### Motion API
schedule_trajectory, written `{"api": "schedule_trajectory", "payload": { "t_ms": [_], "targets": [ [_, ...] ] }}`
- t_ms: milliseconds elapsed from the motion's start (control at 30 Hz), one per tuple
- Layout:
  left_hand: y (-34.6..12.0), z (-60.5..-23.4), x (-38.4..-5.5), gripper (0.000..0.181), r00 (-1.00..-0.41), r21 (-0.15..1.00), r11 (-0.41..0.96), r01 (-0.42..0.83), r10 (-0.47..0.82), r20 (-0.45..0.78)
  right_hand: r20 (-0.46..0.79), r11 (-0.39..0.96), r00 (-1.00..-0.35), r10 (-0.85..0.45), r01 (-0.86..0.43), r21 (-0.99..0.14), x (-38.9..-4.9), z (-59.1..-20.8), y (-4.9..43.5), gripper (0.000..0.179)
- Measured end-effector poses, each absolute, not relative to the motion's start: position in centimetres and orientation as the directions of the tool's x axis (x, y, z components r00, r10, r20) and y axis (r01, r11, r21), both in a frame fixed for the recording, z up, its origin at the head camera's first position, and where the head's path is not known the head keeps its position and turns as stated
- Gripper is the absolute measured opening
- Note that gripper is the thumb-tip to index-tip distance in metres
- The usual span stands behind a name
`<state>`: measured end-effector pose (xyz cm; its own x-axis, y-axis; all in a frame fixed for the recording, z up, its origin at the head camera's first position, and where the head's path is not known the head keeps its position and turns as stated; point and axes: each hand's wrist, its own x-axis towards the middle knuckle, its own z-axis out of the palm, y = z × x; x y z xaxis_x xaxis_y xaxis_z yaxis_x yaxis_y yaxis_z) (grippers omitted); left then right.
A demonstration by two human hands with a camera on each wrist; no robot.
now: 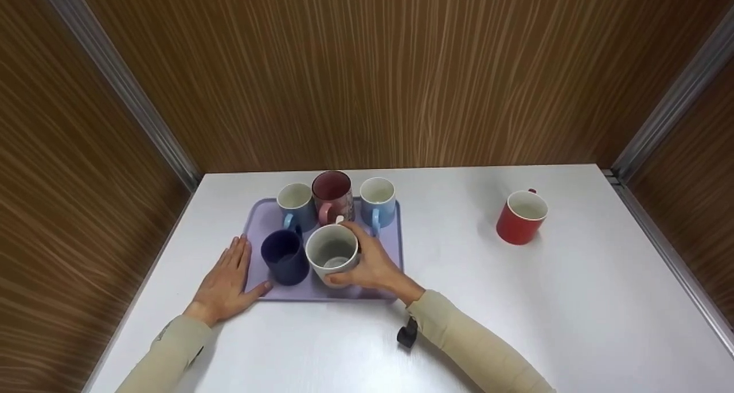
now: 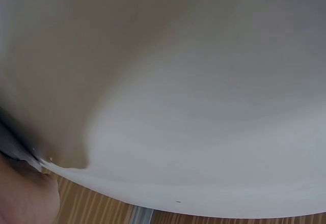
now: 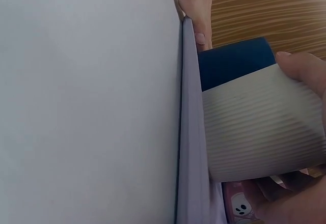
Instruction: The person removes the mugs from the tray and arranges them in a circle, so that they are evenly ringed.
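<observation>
The right hand (image 1: 371, 262) grips the white mug (image 1: 332, 252) over the lilac tray (image 1: 262, 218), beside the navy mug (image 1: 285, 259); the left hand (image 1: 225, 287) lies, fingers straight, along the tray's left edge. Only the right wrist view shows the white mug's ribbing (image 3: 262, 124).

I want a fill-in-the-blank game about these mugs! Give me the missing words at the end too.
1. The person's ____ hand grips the white mug.
2. The outside of the lone mug standing off the purple tray is ____.
3. The tray lies on a ____ table.
4. Counting every one, there are ____ mugs.

Missing words: right; red; white; six.
</observation>
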<state>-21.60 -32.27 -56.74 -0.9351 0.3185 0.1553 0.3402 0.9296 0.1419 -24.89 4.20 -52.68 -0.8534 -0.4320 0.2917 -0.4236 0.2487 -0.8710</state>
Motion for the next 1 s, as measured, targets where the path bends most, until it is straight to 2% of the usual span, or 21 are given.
{"api": "schedule_trajectory", "payload": {
  "t_ms": [367,533,667,1000],
  "targets": [
    [-32.1,-56.5,-21.5,0.107,-0.942,0.137,0.934,0.330,0.316,0.117,0.317,0.209,-0.859,-0.403,-0.423,-0.881,-24.2,-52.3,4.4,0.104],
    [-32.1,-56.6,-21.5,0.107,-0.943,0.143,0.934,0.326,0.311,0.117,0.361,0.194,-0.834,-0.417,-0.469,-0.861,-23.8,-51.3,5.2,0.102],
    [-32.1,-56.7,-21.3,0.109,-0.947,0.149,0.937,0.317,0.306,0.094,0.378,0.188,-0.815,-0.440,-0.495,-0.848,-23.3,-50.8,6.4,0.101],
    [-32.1,-56.6,-21.7,0.109,-0.944,0.144,0.935,0.325,0.313,0.102,0.406,0.162,-0.823,-0.398,-0.499,-0.851,-22.6,-49.0,10.7,0.102]
  ]
}}
